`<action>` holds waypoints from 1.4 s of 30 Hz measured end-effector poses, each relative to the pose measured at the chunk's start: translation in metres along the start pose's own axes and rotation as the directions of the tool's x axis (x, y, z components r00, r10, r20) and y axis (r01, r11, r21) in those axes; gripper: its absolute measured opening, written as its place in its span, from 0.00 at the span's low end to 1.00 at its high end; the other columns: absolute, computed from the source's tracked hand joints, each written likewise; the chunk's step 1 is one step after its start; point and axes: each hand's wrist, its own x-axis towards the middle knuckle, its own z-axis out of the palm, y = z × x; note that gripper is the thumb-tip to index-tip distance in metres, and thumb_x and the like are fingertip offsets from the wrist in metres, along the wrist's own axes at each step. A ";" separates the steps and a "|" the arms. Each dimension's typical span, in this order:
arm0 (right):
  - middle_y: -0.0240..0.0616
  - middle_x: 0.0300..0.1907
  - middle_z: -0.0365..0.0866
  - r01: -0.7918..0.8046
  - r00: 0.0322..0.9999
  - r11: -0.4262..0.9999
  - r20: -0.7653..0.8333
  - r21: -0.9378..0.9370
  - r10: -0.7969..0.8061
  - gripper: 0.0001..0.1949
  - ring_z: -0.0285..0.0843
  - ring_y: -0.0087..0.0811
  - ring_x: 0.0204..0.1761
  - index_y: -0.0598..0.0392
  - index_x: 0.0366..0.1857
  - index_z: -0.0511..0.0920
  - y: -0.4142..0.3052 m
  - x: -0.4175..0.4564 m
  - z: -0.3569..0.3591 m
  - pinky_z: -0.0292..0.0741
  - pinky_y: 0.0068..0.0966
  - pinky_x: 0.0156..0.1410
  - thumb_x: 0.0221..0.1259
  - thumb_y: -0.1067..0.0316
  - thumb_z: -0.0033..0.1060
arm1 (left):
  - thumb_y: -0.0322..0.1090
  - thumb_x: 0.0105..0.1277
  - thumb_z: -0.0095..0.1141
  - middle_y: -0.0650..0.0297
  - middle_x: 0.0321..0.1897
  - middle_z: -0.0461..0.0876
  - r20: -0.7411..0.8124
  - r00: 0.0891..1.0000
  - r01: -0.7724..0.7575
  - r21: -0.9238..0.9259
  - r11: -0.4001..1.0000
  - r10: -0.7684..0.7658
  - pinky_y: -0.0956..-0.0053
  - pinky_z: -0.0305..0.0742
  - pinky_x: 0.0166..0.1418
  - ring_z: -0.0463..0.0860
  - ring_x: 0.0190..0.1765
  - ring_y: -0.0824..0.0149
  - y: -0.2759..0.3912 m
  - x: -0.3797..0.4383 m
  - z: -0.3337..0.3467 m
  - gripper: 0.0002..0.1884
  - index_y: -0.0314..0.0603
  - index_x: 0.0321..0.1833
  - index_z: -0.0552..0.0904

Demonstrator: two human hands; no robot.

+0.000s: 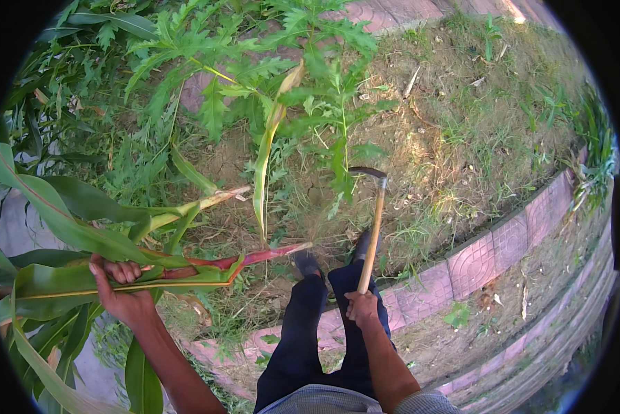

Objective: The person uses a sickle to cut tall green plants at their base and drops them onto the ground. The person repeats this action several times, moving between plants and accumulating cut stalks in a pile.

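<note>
My left hand (pixel 123 287) is closed around leafy cut stalks, which look like maize. One reddish stalk (pixel 268 254) points to the right, its pale cut end above my left shoe. A second, greener stalk (pixel 196 204) lies above it, and broad leaves hide whether my fingers go round it too. My right hand (pixel 362 307) grips the lower end of a sickle's wooden handle (pixel 374 233). The sickle's curved dark blade (pixel 368 170) is at the far end, pointing left, its tip beside the leaves of a green weed (pixel 343 124).
Tall lobed-leaf weeds (pixel 211 67) stand ahead of me. A low edging of pink patterned tiles (pixel 470 266) runs behind my feet and up to the right. Bare soil with short grass (pixel 444 134) lies on the right. More pink paving (pixel 377 14) shows at the top.
</note>
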 end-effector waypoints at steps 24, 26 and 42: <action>0.33 0.19 0.70 0.206 0.974 0.845 0.189 -0.493 -0.127 0.10 0.69 0.25 0.14 0.57 0.28 0.71 -0.055 -0.059 0.045 0.70 0.26 0.16 0.49 0.74 0.65 | 0.49 0.70 0.55 0.58 0.64 0.71 -0.267 0.964 -0.011 -0.073 0.997 -0.009 0.54 0.64 0.69 0.70 0.64 0.57 -0.003 0.107 -0.054 0.28 0.41 0.67 0.68; 0.33 0.17 0.69 0.303 0.952 0.851 0.182 -0.429 -0.248 0.09 0.68 0.25 0.13 0.60 0.29 0.71 -0.067 -0.045 0.072 0.68 0.25 0.14 0.50 0.74 0.63 | 0.49 0.69 0.56 0.58 0.59 0.73 -0.208 0.978 -0.019 -0.117 0.993 -0.006 0.56 0.65 0.68 0.72 0.60 0.58 -0.011 0.117 -0.059 0.26 0.40 0.63 0.71; 0.34 0.16 0.69 -0.032 0.988 0.913 0.125 -0.407 0.091 0.09 0.69 0.29 0.13 0.59 0.27 0.72 0.184 -0.023 0.141 0.66 0.28 0.15 0.50 0.74 0.66 | 0.51 0.70 0.55 0.65 0.30 0.71 -0.442 0.877 -0.235 -0.052 0.971 0.189 0.71 0.69 0.46 0.70 0.36 0.69 0.043 0.006 -0.275 0.18 0.41 0.39 0.74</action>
